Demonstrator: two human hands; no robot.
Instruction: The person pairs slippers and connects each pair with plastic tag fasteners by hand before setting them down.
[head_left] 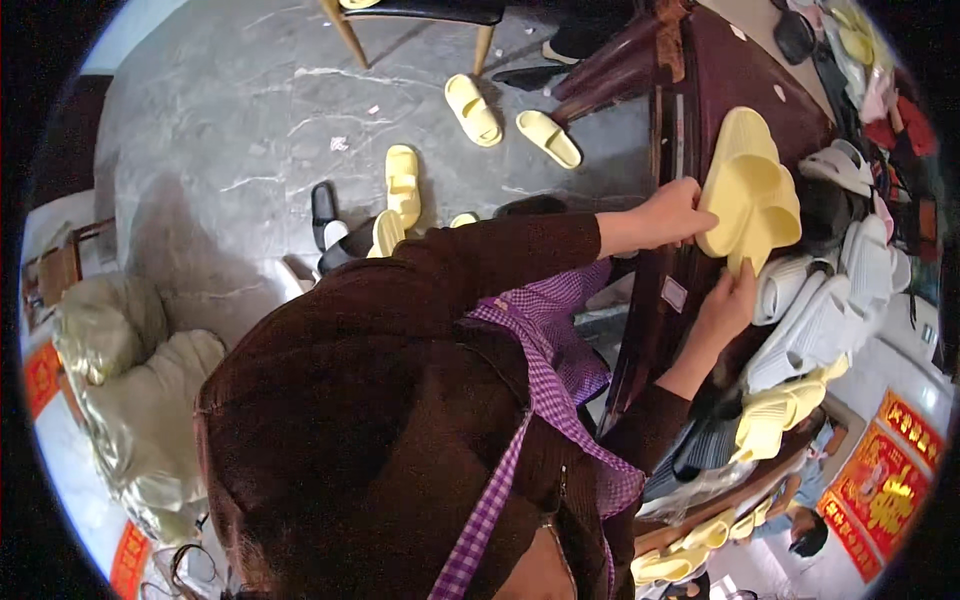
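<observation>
A pair of yellow slippers [740, 175] lies one against the other above the dark red tabletop [712, 75]. My left hand [675, 213] pinches the left edge of the pair, fingers closed. At the pair's lower end my right hand [728, 305] grips a slipper between thumb and fingers. Whether the slippers touch the tabletop I cannot tell. Just right of my right hand lie several white slippers [815, 325], heaped together. Below them is a stack of yellow slippers [780, 415].
Loose yellow slippers [403, 187] and a black slipper [323, 213] lie on the grey floor [240, 110]. A chair [430, 12] stands at the far side. Filled pale sacks [150, 400] are at the left. Another person [808, 525] is at the lower right.
</observation>
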